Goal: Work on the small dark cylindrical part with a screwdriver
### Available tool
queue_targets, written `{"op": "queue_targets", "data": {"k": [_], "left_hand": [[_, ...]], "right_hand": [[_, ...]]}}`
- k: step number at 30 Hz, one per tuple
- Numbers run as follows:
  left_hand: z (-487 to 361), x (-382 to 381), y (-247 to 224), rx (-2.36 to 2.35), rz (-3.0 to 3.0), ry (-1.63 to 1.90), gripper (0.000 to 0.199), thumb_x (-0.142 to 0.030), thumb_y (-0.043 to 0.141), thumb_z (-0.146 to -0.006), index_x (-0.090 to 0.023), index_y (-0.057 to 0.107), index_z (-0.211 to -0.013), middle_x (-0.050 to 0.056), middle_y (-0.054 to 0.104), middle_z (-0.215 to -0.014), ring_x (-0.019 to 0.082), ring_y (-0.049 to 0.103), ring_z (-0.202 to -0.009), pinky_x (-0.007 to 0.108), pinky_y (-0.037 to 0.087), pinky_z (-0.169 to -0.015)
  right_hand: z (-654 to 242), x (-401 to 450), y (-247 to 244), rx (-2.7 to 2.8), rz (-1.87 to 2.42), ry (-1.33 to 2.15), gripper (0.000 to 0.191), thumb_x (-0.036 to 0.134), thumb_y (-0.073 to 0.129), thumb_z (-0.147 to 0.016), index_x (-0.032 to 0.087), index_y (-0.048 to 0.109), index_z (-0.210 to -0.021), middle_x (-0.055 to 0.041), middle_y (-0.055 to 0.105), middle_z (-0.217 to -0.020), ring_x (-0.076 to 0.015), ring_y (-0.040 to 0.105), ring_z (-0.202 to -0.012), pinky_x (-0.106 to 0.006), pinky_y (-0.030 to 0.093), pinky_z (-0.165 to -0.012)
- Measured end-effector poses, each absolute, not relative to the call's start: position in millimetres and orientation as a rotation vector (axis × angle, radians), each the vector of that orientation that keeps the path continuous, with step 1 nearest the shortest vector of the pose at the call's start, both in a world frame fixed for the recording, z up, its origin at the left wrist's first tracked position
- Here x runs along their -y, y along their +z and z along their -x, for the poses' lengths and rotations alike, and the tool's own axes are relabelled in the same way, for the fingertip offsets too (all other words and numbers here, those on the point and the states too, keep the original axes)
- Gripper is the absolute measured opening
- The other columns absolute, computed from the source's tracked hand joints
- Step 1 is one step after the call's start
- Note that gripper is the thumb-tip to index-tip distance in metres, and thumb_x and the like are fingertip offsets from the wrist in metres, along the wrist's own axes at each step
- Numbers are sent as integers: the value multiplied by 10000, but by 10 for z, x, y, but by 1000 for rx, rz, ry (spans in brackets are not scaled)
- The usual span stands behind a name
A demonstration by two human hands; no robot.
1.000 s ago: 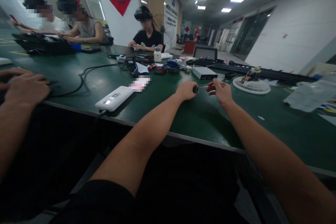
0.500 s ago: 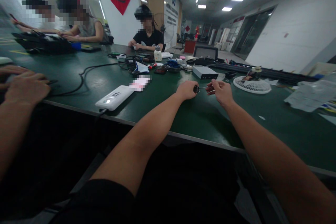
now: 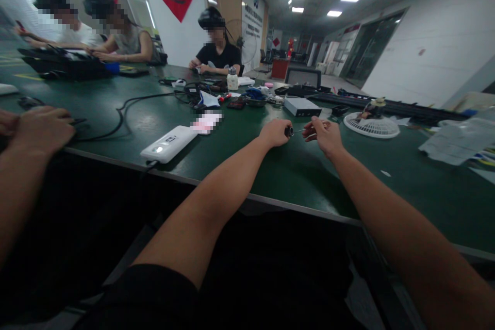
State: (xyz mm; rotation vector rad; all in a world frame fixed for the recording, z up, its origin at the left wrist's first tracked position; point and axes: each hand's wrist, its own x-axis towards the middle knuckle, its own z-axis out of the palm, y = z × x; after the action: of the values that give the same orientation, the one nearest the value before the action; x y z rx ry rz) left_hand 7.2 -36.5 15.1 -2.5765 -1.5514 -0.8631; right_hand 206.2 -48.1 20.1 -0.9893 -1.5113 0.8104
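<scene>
My left hand [image 3: 275,133] is closed around a small dark cylindrical part [image 3: 289,131] with a round end facing right. Most of this part is hidden by the fingers. Just to the right, my right hand [image 3: 327,135] pinches a thin metal rod [image 3: 299,130], like a screwdriver shaft, pointing left at the round end. A small gap seems to separate the rod's tip from the part. Both hands are held over the green table [image 3: 240,160].
A white power bank [image 3: 170,144] with a cable lies left of my arms. Beyond my hands are a silver box [image 3: 302,106] and a white fan grille [image 3: 371,125]. Clear plastic bags [image 3: 456,139] lie right. A co-worker's hand [image 3: 40,129] is at far left; several people sit across.
The rod's tip has drawn back slightly from the dark part, which looks a little turned. The co-worker's hands at far left have shifted. My arms stay nearly in place.
</scene>
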Motion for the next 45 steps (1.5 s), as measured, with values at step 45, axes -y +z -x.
{"op": "queue_targets", "data": {"k": [45], "left_hand": [[-80,389,162,1557,2597,-856,315,-205,730,-817,-219,788,-1126,93,793,-1039,263,726,-1018,340,567,-908]], "right_hand": [[-2054,500,214,1471,981,787,521,739,652,-852,224,652,-774,-55,676,-671,-192,679,-630,-318,563,-563]]}}
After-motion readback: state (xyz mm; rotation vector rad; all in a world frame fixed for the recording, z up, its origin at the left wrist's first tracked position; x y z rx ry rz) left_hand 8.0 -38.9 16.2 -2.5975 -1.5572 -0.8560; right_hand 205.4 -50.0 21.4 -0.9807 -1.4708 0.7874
